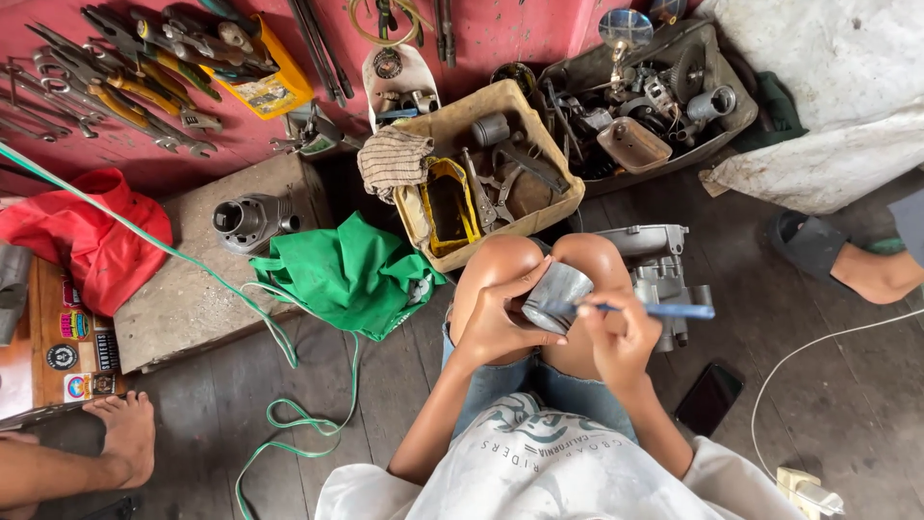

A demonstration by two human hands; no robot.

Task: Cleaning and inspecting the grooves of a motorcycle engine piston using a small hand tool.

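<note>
Left hand [496, 323] fingers wrapped around a grey metal cylinder [556, 297] above the knees. Right hand [621, 332] fingers pinching a blue tool [664, 311], at three o'clock of it.

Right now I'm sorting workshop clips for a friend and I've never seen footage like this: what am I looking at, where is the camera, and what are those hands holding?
There is no machine here, only a person's two bare hands. The one picture comes from a camera worn on that person's head, looking down over their knees to the wooden floor.

The left hand holds a small grey metal cylinder above the knees. The right hand holds a thin blue-handled tool, its tip at the cylinder.

Just past the knees lies a grey engine casing. Around it are a tan box of metal parts, a grey tray of parts, a green cloth bag, and a dark phone. Wrenches and pliers hang on the red wall. Bare feet at the edges belong to other people.
</note>
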